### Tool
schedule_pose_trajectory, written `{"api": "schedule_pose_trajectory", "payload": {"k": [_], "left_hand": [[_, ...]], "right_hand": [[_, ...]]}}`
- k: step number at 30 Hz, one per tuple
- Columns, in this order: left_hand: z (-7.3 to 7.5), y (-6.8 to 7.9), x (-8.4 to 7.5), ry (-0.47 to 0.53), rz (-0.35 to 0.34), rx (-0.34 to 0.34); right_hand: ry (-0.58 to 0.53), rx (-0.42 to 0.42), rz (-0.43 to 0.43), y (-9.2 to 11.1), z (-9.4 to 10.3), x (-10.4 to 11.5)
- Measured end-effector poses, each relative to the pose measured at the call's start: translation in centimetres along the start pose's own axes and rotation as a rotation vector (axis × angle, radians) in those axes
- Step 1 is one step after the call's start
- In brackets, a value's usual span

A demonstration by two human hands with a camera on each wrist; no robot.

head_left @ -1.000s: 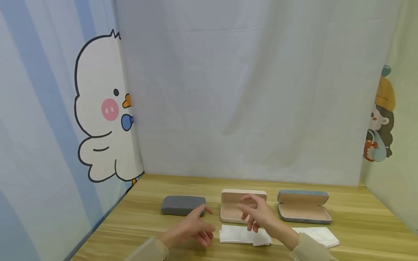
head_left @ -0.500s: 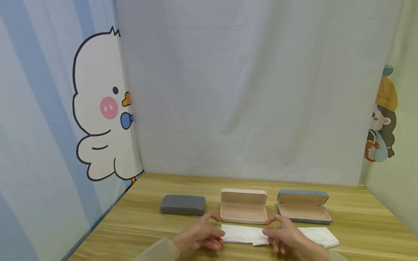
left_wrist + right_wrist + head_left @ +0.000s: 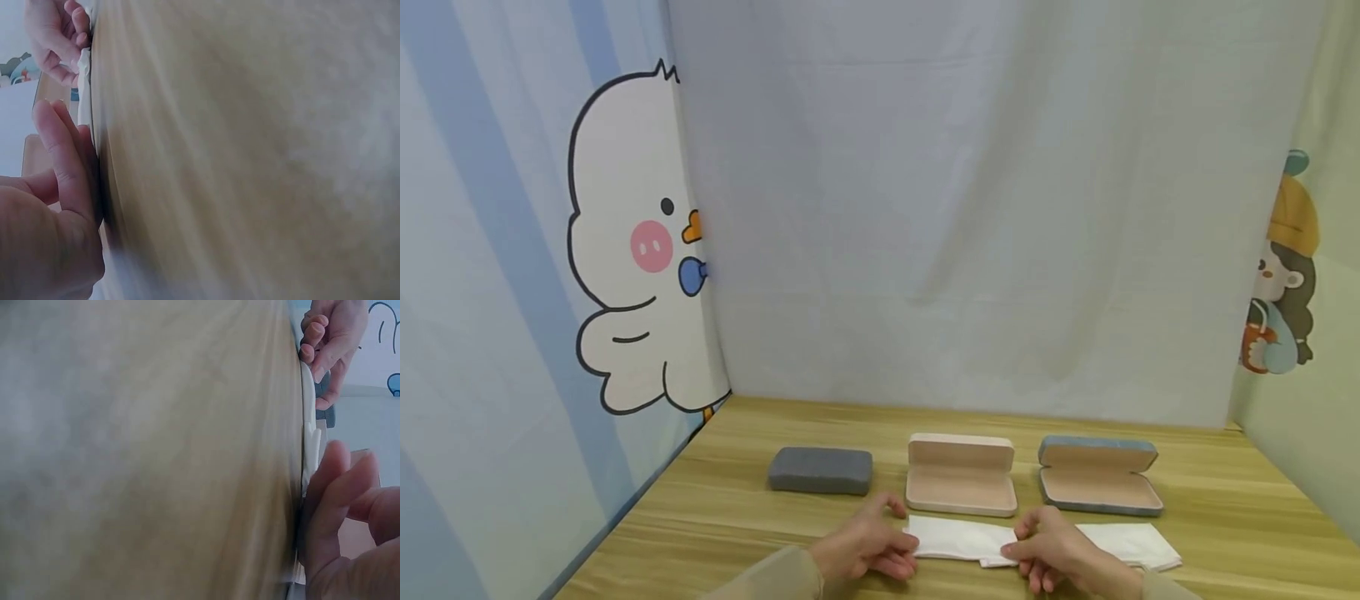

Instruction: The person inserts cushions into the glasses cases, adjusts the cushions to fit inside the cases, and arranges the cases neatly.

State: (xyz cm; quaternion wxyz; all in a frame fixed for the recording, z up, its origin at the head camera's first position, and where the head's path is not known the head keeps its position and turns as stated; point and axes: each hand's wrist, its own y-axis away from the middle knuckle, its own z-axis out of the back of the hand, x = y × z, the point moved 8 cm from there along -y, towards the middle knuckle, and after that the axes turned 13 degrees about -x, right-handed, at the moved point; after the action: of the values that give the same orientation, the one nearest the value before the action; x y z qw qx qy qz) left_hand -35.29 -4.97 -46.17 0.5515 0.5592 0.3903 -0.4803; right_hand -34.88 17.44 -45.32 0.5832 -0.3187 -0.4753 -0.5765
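Note:
A folded white cloth [image 3: 958,537] lies on the table in front of an open cream glasses case [image 3: 961,492]. My left hand [image 3: 872,543] pinches the cloth's left end, thumb on the edge and the other fingers low by the table. At the right end, my right hand [image 3: 1056,550] has its thumb over the cloth and its fingers curled by the edge, pinching it. Both wrist views look along the tabletop; in the left one the cloth [image 3: 84,87] shows as a thin strip between the hands, and in the right one the cloth [image 3: 308,406] looks the same.
A second folded white cloth [image 3: 1131,543] lies to the right, partly behind my right hand. Behind it stands an open blue-grey glasses case [image 3: 1101,487]. A closed dark grey glasses case [image 3: 820,471] is at the left. A pale curtain [image 3: 970,250] hangs behind the wooden table [image 3: 700,517].
Both hands have come down from above the table to the two ends of the middle cloth. In the last half second they shift only slightly, and the cloth stays on the table.

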Motion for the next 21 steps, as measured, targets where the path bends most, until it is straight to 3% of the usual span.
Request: {"api": "schedule_pose_trajectory", "payload": {"k": [10, 21], "left_hand": [[-0.77, -0.06, -0.68, -0.064, -0.051, -0.029], [-0.66, -0.16, -0.33, -0.083, -0.019, -0.021]], "right_hand": [[0.072, -0.083, -0.018, -0.18, 0.01, -0.09], [-0.015, 0.021, -0.006, -0.12, -0.09, 0.08]]}}
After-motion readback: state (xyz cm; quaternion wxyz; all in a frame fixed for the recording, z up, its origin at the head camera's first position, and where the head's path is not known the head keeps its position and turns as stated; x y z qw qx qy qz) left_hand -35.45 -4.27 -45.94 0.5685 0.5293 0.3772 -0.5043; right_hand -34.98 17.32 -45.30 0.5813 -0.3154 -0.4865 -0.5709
